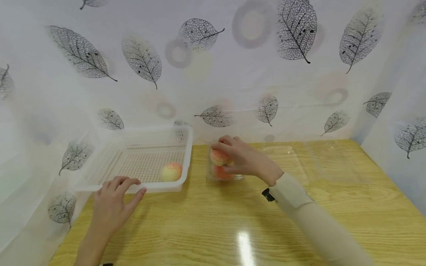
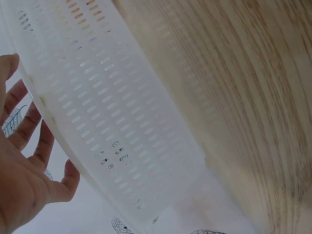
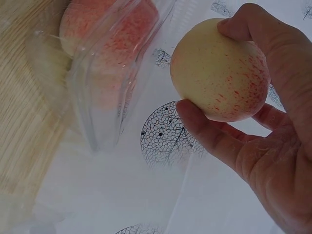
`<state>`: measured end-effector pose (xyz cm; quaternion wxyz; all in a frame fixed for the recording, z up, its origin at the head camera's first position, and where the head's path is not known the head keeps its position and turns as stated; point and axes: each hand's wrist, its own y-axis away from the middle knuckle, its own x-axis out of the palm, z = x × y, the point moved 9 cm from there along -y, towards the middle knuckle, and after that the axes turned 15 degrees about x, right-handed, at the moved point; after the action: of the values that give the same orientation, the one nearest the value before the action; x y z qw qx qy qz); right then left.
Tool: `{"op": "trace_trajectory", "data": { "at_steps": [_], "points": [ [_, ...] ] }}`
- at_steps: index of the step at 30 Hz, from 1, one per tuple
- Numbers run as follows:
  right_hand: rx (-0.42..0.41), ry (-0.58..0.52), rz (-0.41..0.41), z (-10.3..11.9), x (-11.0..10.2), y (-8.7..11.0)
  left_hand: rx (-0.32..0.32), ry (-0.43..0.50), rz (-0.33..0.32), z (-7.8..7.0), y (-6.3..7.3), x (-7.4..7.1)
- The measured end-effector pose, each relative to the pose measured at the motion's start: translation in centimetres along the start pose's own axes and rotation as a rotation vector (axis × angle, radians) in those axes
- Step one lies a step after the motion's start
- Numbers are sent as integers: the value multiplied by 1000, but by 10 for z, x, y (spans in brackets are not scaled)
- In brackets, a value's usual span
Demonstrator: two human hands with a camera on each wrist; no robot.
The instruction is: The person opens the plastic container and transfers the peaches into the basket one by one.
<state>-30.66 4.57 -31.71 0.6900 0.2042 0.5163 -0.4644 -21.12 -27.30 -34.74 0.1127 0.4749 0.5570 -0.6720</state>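
My right hand (image 1: 244,157) pinches a yellow-and-red peach (image 3: 219,70) between thumb and fingers, at the top of a small clear plastic box (image 1: 209,173). Inside that box is a redder peach (image 1: 222,173), also showing through the clear wall in the right wrist view. On the left, a white perforated plastic basket (image 1: 188,155) holds one peach (image 1: 171,171) in its front right corner. My left hand (image 1: 114,201) rests at the basket's front rim, fingers over the edge and thumb spread to the right. From the left wrist, the fingers (image 2: 44,141) lie along the rim.
More clear plastic containers (image 1: 296,162) lie to the right of the box, toward the table's back right. The wooden table (image 1: 206,221) ends at a leaf-printed curtain (image 1: 239,85) behind, with curtain along both sides too.
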Motion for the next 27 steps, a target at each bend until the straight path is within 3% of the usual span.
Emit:
{"op": "trace_trajectory", "data": {
  "at_steps": [18, 27],
  "points": [
    [-73, 84, -29, 39, 6, -17, -7, 6, -2, 1, 1, -1],
    [-93, 139, -56, 49, 11, -22, -4, 16, 3, 1, -1, 0]
  ]
}}
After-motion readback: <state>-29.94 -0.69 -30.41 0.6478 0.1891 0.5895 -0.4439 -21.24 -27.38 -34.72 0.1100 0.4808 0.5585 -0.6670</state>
